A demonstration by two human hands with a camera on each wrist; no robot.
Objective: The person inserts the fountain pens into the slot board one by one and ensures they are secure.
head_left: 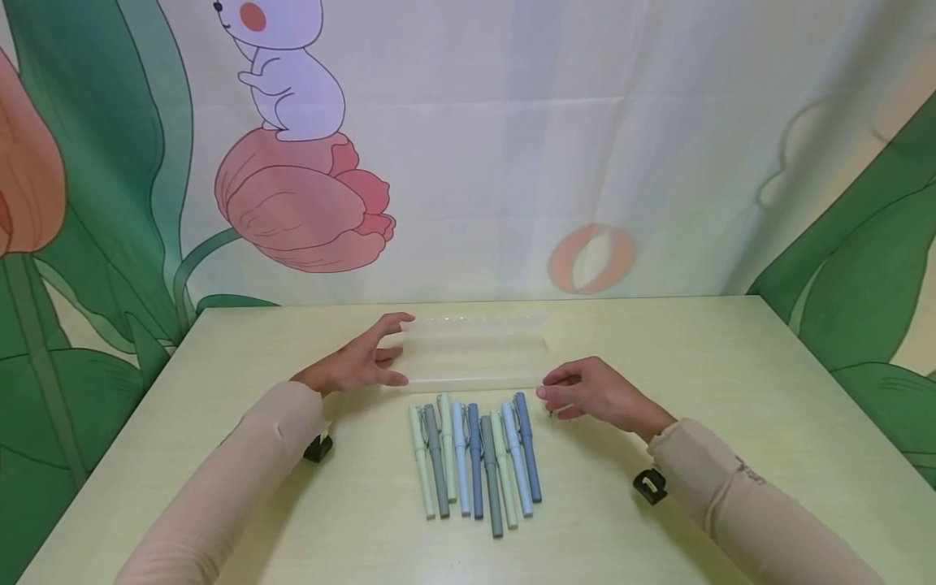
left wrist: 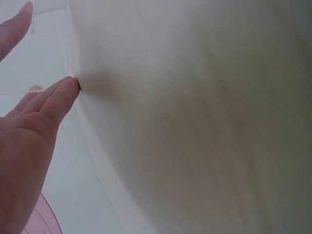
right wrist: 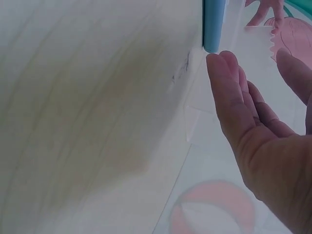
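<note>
A clear plastic tray [head_left: 475, 357] with a scalloped back edge lies near the far side of the table. My left hand [head_left: 358, 357] is at its left end, thumb by the front corner and forefinger by the back corner. In the left wrist view, its fairly straight fingertips [left wrist: 73, 85] touch down at the tray's edge. My right hand [head_left: 600, 394] is beside the front right corner, with nothing visible between thumb and fingers. In front of the tray, several capped pens in green, grey-green and blue lie side by side; the dark blue pen [head_left: 528, 447] is nearest my right hand.
The pale wooden table [head_left: 351, 504] ends at a printed curtain [head_left: 468, 203] behind the tray. Small black clips [head_left: 318, 447] show below both sleeves. Dark marks [right wrist: 181, 68] are on the tabletop near the right hand.
</note>
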